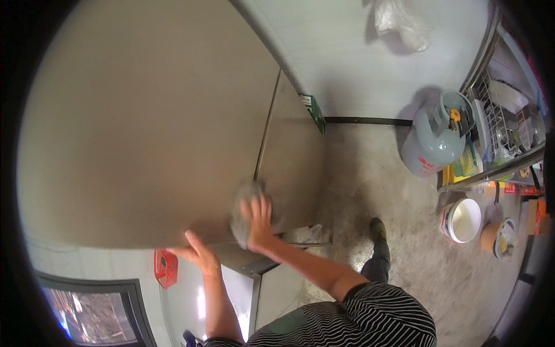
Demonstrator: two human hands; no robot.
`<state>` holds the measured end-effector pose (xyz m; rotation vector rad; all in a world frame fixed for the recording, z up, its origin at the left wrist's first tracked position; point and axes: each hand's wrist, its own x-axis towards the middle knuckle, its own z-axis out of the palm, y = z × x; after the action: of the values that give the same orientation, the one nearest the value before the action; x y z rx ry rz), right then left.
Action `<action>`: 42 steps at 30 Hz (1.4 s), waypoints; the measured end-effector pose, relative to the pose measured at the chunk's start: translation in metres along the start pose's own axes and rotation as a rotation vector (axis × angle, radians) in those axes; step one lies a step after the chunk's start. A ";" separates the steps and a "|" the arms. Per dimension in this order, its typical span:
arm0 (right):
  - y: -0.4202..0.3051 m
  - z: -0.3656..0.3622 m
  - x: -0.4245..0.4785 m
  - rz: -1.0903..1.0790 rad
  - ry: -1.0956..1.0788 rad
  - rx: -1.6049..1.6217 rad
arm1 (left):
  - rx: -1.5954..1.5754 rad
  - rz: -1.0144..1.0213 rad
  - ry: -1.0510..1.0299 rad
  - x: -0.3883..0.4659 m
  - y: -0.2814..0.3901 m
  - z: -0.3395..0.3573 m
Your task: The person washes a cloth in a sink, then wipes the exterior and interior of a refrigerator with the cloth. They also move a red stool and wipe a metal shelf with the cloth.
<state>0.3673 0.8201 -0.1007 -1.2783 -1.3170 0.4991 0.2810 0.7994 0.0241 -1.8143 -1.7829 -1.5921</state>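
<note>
A large beige two-panel appliance front (151, 130), apparently a refrigerator, fills the left and upper middle of the view. A dark seam (269, 121) runs between its larger and smaller panels. My right hand (259, 221) presses a blurred grey cloth (243, 210) flat against the front, over the lower end of the seam. At the front's near edge is my left hand (200, 259), thumb spread on the panel and fingers apart along the edge. Whether those fingers curl behind the edge cannot be told.
A red plastic basket (166, 269) hangs beside my left hand. On the concrete floor (416, 269) stand a grey gas cylinder (433, 143) and a white bucket (465, 220). A metal rack (490, 173) holds kitchenware at right. A plastic bag (401, 26) hangs on the white wall.
</note>
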 end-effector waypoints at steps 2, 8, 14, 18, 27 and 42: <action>0.007 0.007 -0.044 -0.052 -0.064 0.022 | -0.192 -0.027 0.066 -0.005 -0.020 0.012; 0.070 0.013 0.070 0.107 0.197 0.088 | -0.284 -0.295 0.024 -0.030 -0.029 0.028; 0.171 -0.022 0.259 0.157 0.231 0.059 | -0.163 -0.395 0.213 -0.062 -0.046 0.046; 0.280 -0.006 0.273 0.449 0.264 0.137 | -0.088 -0.441 0.342 -0.067 -0.047 0.054; 0.159 0.057 -0.072 0.305 0.211 0.408 | 0.129 -0.280 0.407 -0.065 -0.060 0.060; 0.275 0.123 -0.158 0.882 0.279 0.411 | 0.595 -0.177 0.228 -0.075 -0.040 0.087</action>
<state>0.3159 0.8167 -0.4368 -1.4621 -0.3292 1.0890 0.3173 0.8251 -0.0895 -1.1881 -2.0548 -1.0848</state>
